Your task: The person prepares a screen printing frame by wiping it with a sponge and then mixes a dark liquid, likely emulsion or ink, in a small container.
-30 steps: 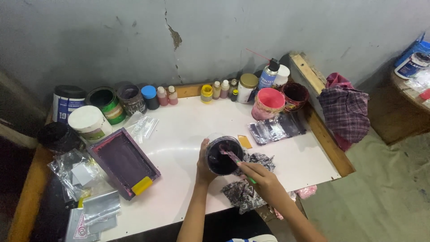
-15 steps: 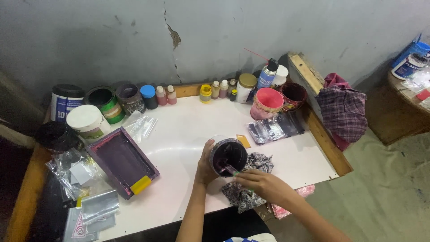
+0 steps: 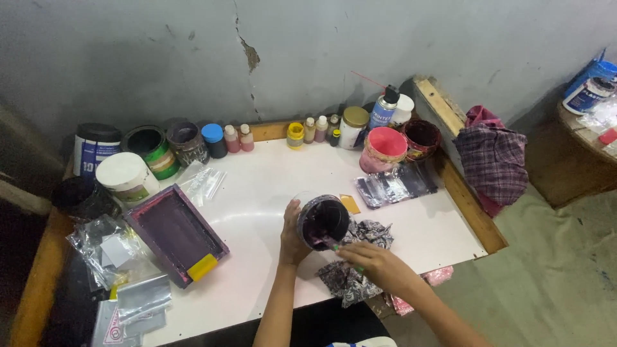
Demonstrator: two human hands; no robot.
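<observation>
My left hand (image 3: 292,234) grips the side of a round tub (image 3: 322,222) with dark purple paint inside, tilted toward me on the white table (image 3: 270,186). My right hand (image 3: 376,263) holds a thin green-handled stick (image 3: 340,249) whose tip reaches into the tub at its near rim. Under my right hand lies a stained patterned rag (image 3: 353,273). A small yellow card (image 3: 350,204) rests just right of the tub.
A purple-stained printing frame (image 3: 175,234) with a yellow squeegee lies to the left, beside plastic bags (image 3: 109,250). Paint tubs, small bottles and a spray can (image 3: 384,106) line the wall. A pink tub (image 3: 383,149), a foil sheet (image 3: 395,185) and checked cloth (image 3: 493,160) are right.
The tub has tipped more toward me. My right hand has drawn back to the tub's near rim, with the stick now lower in the paint.
</observation>
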